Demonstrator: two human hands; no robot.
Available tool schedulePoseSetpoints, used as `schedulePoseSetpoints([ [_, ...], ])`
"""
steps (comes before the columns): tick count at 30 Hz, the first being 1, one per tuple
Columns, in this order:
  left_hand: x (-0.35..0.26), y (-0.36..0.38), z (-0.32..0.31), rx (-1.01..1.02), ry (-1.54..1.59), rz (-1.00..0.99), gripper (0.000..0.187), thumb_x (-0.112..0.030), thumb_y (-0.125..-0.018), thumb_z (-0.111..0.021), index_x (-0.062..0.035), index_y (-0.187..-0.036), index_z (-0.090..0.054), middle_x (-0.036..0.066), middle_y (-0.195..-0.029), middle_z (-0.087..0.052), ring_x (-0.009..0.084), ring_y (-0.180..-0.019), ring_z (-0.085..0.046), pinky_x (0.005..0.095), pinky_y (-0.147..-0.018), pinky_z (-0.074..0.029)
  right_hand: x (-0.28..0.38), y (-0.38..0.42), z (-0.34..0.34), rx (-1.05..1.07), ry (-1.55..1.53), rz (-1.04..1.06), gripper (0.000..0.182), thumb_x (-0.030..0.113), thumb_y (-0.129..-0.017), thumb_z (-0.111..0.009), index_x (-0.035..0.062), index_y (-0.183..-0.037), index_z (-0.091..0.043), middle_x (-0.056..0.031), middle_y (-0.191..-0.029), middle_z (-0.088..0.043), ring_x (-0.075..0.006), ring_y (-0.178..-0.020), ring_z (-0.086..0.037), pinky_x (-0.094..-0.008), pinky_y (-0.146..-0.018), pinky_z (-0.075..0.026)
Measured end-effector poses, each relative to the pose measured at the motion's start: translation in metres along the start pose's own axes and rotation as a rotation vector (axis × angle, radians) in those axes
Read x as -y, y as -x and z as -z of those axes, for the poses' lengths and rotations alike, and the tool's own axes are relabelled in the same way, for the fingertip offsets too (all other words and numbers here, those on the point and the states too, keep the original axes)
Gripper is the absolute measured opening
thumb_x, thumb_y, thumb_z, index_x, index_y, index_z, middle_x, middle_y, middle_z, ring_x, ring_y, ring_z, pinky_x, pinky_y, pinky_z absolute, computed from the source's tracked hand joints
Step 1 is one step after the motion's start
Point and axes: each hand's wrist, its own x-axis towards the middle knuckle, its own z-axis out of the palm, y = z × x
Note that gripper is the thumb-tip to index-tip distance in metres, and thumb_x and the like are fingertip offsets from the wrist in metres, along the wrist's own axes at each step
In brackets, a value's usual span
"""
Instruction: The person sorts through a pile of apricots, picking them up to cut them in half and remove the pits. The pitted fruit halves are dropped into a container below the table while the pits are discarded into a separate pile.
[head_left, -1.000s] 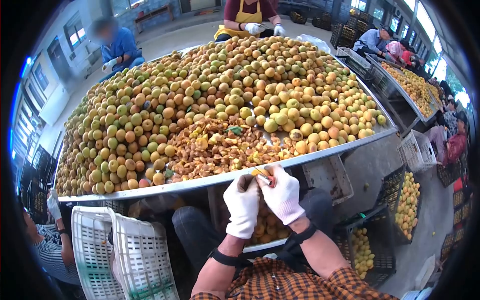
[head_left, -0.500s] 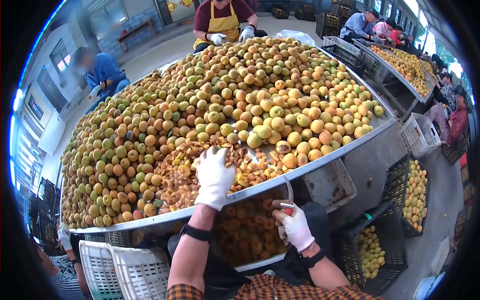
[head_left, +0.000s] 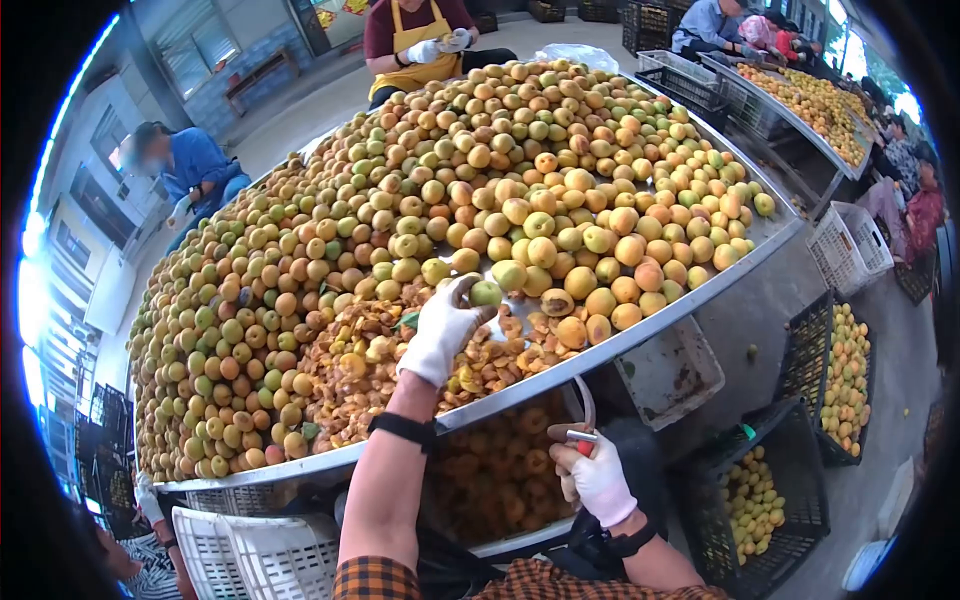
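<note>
1. Left hand position: our left hand, in a white knit glove, has left the heap of brown-and-orange cut fruit pieces, where it rested half a second ago, and is now at a smooth, round green fruit.
2. Left fingers: we have them closed about the green fruit, thumb on one side and forefinger on the other. We cannot tell whether the fruit has lifted clear.
3. Fruit location: the green fruit is where the cut pieces meet the mound of whole yellow-orange fruits, over the broad metal-rimmed surface, just beside a second, pale green fruit.
4. Right hand: our right hand, also in a white glove, is below the near rim, fingers closed on a small red-and-silver hand tool, as before. We cannot make out its working end.
5. Lower container: a pale-rimmed container of orange cut fruit sits between our forearms.
6. Meaning of the change: we judge that the left hand has switched from cut pieces to a whole fruit. Tool and fruit are well apart, so no cutting is under way.
</note>
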Motion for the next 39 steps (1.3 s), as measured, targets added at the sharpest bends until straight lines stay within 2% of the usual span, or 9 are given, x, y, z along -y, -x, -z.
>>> schedulePoseSetpoints([
  [5,-0.005,0.065,0.043,0.227,0.86,0.063,0.055,-0.011,-0.089,-0.063,-0.0056,-0.139,-0.041,0.009,-0.129,-0.054,0.0228,-0.115,-0.056,0.04,-0.092,-0.052,-0.01,0.01,-0.019,0.073,0.059,-0.005,0.026,0.005,-0.086,-0.062,0.0014,-0.11,-0.056,-0.0008,-0.064,-0.052,-0.0065,-0.04,-0.043,-0.022,-0.036,-0.033],
  [11,0.006,0.091,0.059,0.302,1.274,-0.004,0.058,-0.02,-0.091,-0.061,-0.0117,-0.143,-0.037,0.011,-0.126,-0.054,0.0263,-0.113,-0.057,0.0501,-0.09,-0.051,-0.019,0.026,-0.035,0.107,0.139,-0.009,0.024,0.007,-0.086,-0.063,0.003,-0.109,-0.058,-0.0003,-0.063,-0.052,-0.0069,-0.04,-0.043,-0.0218,-0.037,-0.034],
  [14,0.002,0.076,0.052,0.115,1.329,0.246,0.04,-0.03,-0.092,-0.061,-0.0112,-0.126,-0.051,0.011,-0.11,-0.062,0.0271,-0.099,-0.063,0.0492,-0.082,-0.054,-0.022,0.031,-0.031,0.076,0.087,-0.055,0.023,0.007,-0.086,-0.063,0.0041,-0.108,-0.058,-0.0005,-0.063,-0.053,-0.0072,-0.039,-0.043,-0.0222,-0.037,-0.033],
  [16,-0.014,0.061,0.034,-0.067,0.979,0.212,0.034,-0.031,-0.088,-0.067,-0.0084,-0.113,-0.059,0.006,-0.09,-0.065,0.02,-0.077,-0.065,0.038,-0.07,-0.055,-0.023,0.026,-0.029,0.068,0.042,-0.091,0.022,0.007,-0.086,-0.064,0.0046,-0.108,-0.058,-0.0007,-0.063,-0.053,-0.0074,-0.039,-0.043,-0.0224,-0.036,-0.033],
  [19,-0.03,0.031,0.009,0.008,0.279,0.091,0.033,-0.026,-0.083,-0.069,-0.0012,-0.105,-0.064,0.007,-0.091,-0.066,0.0135,-0.076,-0.061,0.0261,-0.069,-0.05,-0.041,0.015,-0.02,0.082,-0.028,-0.168,0.021,0.008,-0.088,-0.064,0.0061,-0.108,-0.059,-0.0009,-0.063,-0.052,-0.0076,-0.038,-0.042,-0.0222,-0.036,-0.032],
  [24,-0.026,-0.013,-0.044,0.063,-0.83,-0.051,0.033,-0.029,-0.078,-0.059,-0.0119,-0.106,-0.064,0.016,-0.098,-0.067,0.033,-0.093,-0.064,0.0443,-0.077,-0.051,-0.061,0.005,-0.003,0.114,-0.013,-0.236,0.024,0.009,-0.086,-0.065,0.0054,-0.109,-0.058,0.0007,-0.066,-0.053,-0.0058,-0.041,-0.044,-0.0216,-0.037,-0.033],
  [28,-0.024,-0.017,-0.044,0.105,-0.818,-0.128,0.035,-0.031,-0.077,-0.064,-0.0092,-0.104,-0.065,0.015,-0.09,-0.068,0.0277,-0.081,-0.067,0.0393,-0.07,-0.052,-0.077,-0.007,0.011,0.109,0.121,-0.176,0.031,0.018,-0.085,-0.067,0.0047,-0.111,-0.058,0.0005,-0.064,-0.053,-0.0073,-0.042,-0.045,-0.0236,-0.039,-0.035],
  [32,-0.074,0.012,-0.032,0.3,0.186,0.142,0.04,-0.022,-0.079,-0.071,-0.0013,-0.112,-0.062,0.001,-0.085,-0.066,0.0115,-0.073,-0.062,0.0253,-0.064,-0.05,-0.088,-0.009,0.015,0.152,0.131,-0.128,0.03,0.02,-0.086,-0.066,0.0062,-0.112,-0.059,0.0009,-0.064,-0.053,-0.0079,-0.042,-0.046,-0.0246,-0.039,-0.036],
  [39,-0.198,0.081,-0.123,0.78,0.233,0.057,0.043,-0.026,-0.081,-0.07,-0.0027,-0.115,-0.061,0.001,-0.096,-0.064,0.0088,-0.083,-0.058,0.0222,-0.073,-0.047,-0.106,-0.005,0.018,0.245,0.471,0.169,0.03,0.032,-0.085,-0.064,0.0103,-0.106,-0.063,-0.0051,-0.067,-0.061,-0.0153,-0.044,-0.054,-0.0296,-0.042,-0.041],
])
